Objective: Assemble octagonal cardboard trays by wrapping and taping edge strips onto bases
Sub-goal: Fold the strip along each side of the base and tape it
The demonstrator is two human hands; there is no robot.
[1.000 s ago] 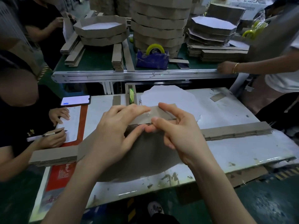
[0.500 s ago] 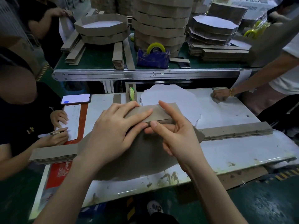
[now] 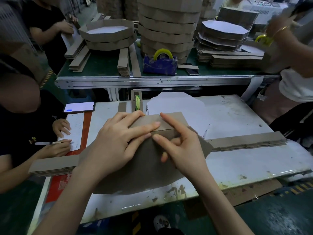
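Near the white worktable's (image 3: 237,167) front edge, the left hand (image 3: 118,143), fingers laid flat, and right hand (image 3: 184,150), forefinger and thumb straight, others curled, press one edge strip (image 3: 171,121) against one brown octagonal base (image 3: 147,167); one tape roll (image 3: 137,102) and one phone (image 3: 78,107) lie beyond.

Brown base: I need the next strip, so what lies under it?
Strips stick out from beneath the base at left and right, on the table. Whether they join beneath is hidden, covered by the base.
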